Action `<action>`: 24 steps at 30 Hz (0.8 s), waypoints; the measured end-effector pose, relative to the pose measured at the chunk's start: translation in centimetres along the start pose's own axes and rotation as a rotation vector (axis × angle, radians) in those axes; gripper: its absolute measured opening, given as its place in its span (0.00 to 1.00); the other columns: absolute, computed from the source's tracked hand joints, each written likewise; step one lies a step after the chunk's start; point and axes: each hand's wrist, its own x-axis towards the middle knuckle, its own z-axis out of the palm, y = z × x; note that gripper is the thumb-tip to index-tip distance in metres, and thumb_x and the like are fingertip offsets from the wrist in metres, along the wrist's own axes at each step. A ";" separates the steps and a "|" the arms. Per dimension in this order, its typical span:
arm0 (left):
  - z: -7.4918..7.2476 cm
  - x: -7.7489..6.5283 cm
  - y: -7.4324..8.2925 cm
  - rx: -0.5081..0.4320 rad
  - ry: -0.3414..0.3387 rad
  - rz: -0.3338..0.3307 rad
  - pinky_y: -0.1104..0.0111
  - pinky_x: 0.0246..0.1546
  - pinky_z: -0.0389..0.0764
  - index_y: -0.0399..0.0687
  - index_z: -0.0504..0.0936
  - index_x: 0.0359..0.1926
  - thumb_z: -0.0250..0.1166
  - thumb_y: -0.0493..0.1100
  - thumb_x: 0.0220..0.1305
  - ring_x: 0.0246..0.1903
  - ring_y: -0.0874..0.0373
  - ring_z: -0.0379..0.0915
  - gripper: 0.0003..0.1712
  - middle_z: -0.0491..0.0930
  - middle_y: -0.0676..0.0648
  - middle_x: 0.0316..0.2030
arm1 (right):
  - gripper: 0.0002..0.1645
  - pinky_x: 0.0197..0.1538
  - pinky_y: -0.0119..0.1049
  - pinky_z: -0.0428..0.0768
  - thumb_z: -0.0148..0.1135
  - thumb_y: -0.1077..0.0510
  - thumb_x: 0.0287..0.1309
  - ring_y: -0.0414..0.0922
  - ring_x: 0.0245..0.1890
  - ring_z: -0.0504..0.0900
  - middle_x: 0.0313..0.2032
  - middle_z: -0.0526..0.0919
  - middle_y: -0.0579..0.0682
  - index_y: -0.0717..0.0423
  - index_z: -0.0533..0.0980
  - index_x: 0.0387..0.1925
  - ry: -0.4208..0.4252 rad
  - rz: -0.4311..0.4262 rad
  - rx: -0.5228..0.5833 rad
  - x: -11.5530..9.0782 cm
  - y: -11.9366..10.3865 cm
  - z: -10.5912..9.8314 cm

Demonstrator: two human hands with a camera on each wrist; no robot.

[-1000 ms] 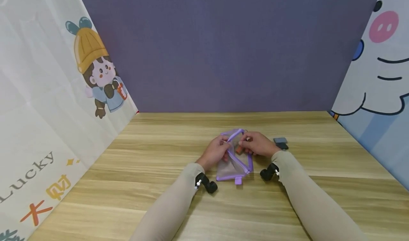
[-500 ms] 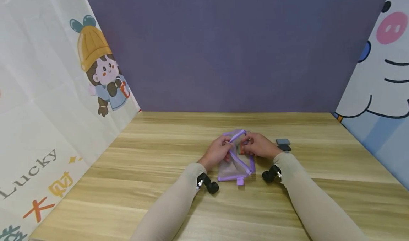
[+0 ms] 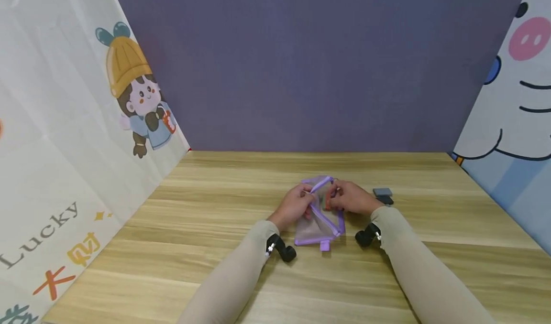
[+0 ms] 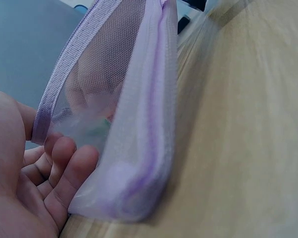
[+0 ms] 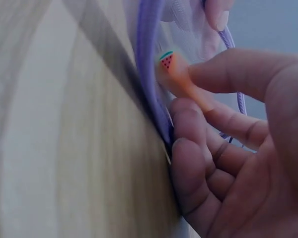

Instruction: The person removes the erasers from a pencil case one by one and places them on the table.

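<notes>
A purple-edged mesh zip pouch (image 3: 309, 227) lies in front of me, its zipped mouth spread apart. My left hand (image 3: 293, 203) pinches one edge of that mouth, and the left wrist view shows the purple zipper tape (image 4: 72, 64) between thumb and fingers. From the other side my right hand (image 3: 352, 197) reaches into the opening. Between its thumb and fingers it pinches a small orange piece with a watermelon-slice decoration (image 5: 181, 82). In the right wrist view the piece is within the mouth, close to the mesh. Its far end is blurred.
Right of the right hand, a grey flat block (image 3: 382, 191) and a black one (image 3: 385, 199) lie on the wooden table (image 3: 206, 195). A dark blue-grey panel (image 3: 301, 66) stands behind the table, with printed sheets at both sides.
My right hand has brought the orange piece slightly down into the pouch's mouth and turned it more upright. The left hand keeps its hold on the edge. The head view has shifted slightly.
</notes>
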 end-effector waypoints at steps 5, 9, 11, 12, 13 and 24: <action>0.0 0.1 -0.1 0.005 0.008 0.002 0.68 0.19 0.80 0.42 0.79 0.50 0.61 0.40 0.69 0.17 0.57 0.72 0.11 0.73 0.47 0.21 | 0.08 0.29 0.38 0.78 0.62 0.63 0.62 0.48 0.29 0.77 0.33 0.81 0.54 0.61 0.74 0.42 -0.004 -0.019 0.037 0.1 0.3 -0.1; -0.1 0.0 -0.3 0.005 0.001 -0.013 0.68 0.19 0.80 0.42 0.78 0.51 0.61 0.40 0.70 0.17 0.57 0.72 0.11 0.74 0.47 0.22 | 0.08 0.27 0.38 0.79 0.61 0.62 0.63 0.48 0.29 0.78 0.32 0.81 0.54 0.62 0.73 0.41 0.007 -0.005 0.045 0.3 0.6 0.0; -0.2 0.0 -0.4 0.002 0.004 -0.015 0.68 0.19 0.81 0.42 0.78 0.51 0.61 0.40 0.70 0.18 0.57 0.72 0.11 0.74 0.47 0.22 | 0.09 0.28 0.39 0.80 0.61 0.61 0.64 0.48 0.30 0.79 0.32 0.82 0.55 0.63 0.73 0.41 0.014 0.007 0.054 0.4 0.7 0.0; -0.2 0.0 -0.4 -0.003 0.007 -0.016 0.68 0.19 0.81 0.42 0.78 0.50 0.61 0.40 0.70 0.18 0.57 0.72 0.11 0.74 0.47 0.22 | 0.09 0.28 0.39 0.81 0.61 0.61 0.64 0.48 0.30 0.79 0.32 0.82 0.55 0.63 0.74 0.42 0.018 0.013 0.058 0.5 0.7 0.0; -0.2 0.0 -0.4 -0.004 0.010 -0.017 0.68 0.19 0.81 0.42 0.78 0.50 0.61 0.40 0.69 0.18 0.57 0.72 0.11 0.74 0.47 0.22 | 0.09 0.28 0.39 0.81 0.61 0.60 0.65 0.48 0.30 0.80 0.32 0.82 0.55 0.63 0.74 0.42 0.022 0.022 0.064 0.6 0.7 0.0; -0.3 0.1 -0.2 0.024 0.008 -0.004 0.68 0.19 0.81 0.40 0.78 0.53 0.60 0.39 0.69 0.18 0.57 0.72 0.14 0.74 0.47 0.22 | 0.12 0.33 0.41 0.83 0.62 0.57 0.67 0.49 0.33 0.82 0.35 0.84 0.53 0.62 0.75 0.44 0.054 0.039 0.069 0.3 1.1 0.0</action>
